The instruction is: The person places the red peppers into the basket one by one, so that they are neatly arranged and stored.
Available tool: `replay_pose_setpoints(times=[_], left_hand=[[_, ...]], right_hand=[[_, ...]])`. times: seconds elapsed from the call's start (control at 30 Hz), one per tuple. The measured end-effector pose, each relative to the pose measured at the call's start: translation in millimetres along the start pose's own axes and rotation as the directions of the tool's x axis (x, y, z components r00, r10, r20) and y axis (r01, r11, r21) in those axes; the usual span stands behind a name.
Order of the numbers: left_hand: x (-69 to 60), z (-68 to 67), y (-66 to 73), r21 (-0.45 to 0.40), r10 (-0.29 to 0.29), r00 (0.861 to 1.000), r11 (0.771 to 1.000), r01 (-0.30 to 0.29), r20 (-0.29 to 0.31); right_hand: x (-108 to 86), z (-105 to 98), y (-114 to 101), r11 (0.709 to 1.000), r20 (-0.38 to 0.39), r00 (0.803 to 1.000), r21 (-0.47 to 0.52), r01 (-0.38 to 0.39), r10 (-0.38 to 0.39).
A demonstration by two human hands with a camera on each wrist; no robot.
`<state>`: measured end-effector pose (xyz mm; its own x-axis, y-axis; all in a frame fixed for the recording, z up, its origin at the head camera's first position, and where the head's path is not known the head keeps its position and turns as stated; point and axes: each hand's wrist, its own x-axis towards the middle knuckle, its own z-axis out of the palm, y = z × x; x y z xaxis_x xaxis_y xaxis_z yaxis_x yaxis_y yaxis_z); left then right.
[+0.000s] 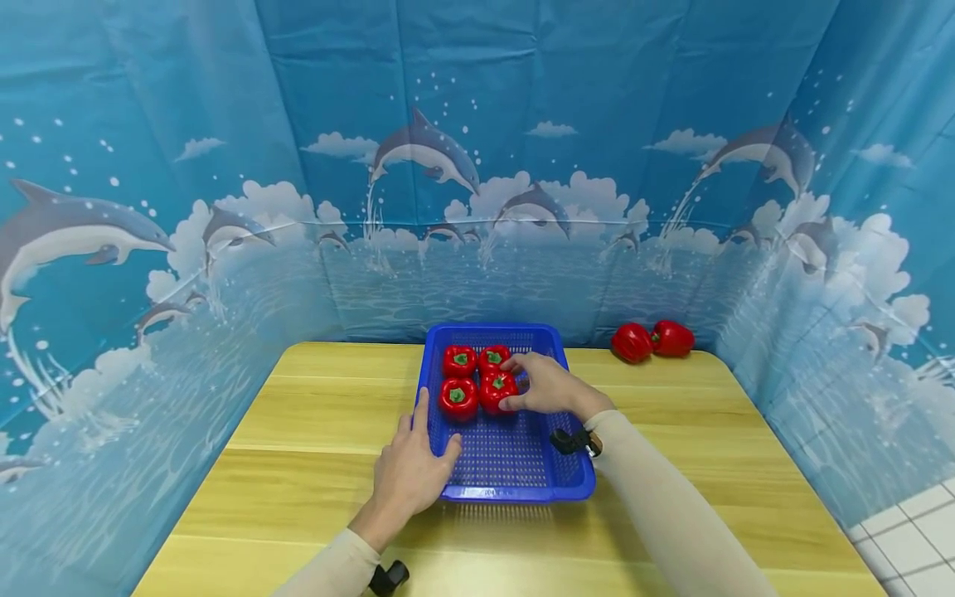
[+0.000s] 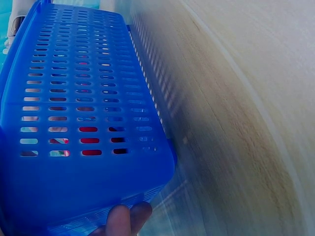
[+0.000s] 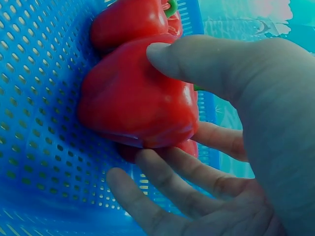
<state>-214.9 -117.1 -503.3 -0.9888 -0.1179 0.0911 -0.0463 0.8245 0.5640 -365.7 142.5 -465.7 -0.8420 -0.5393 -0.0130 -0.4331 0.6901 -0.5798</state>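
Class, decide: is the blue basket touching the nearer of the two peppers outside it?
Apart: the head view shows tabletop between the blue basket and nearer pepper.

Head view forward and down, wrist views close in, blue basket shared by all

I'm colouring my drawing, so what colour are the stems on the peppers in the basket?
Green; the stems show best in the head view.

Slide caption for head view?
Right hand touching one of four glossy red bell peppers in a blue perforated plastic basket, left hand at its rim.
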Motion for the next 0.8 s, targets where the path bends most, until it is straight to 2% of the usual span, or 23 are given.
replay_pose_setpoints(times=[0.27, 0.47, 0.63, 0.8], left_hand=[[1.2, 0.1, -1.9, -0.001, 0.005, 1.0, 1.0, -0.005, 0.003], [3.1, -0.5, -2.9, -0.003, 0.002, 1.0, 1.0, -0.002, -0.005], [2.6, -0.6, -2.7, -0.003, -0.004, 1.0, 1.0, 0.004, 0.003], [1.8, -0.6, -1.6, -0.007, -0.008, 1.0, 1.0, 0.008, 0.014]], right_hand=[[0.6, 1.8, 1.6, 1.0, -0.029, 0.999, 0.005, -0.019, 0.019], [1.2, 2.6, 1.3, 0.999, -0.048, 0.999, 0.046, -0.01, 0.012], [-0.8, 3.1, 2.4, 0.997, -0.059, 0.998, 0.07, -0.024, 0.028], [-1.4, 1.5, 5.5, 0.995, -0.066, 0.998, 0.096, -0.006, 0.013]])
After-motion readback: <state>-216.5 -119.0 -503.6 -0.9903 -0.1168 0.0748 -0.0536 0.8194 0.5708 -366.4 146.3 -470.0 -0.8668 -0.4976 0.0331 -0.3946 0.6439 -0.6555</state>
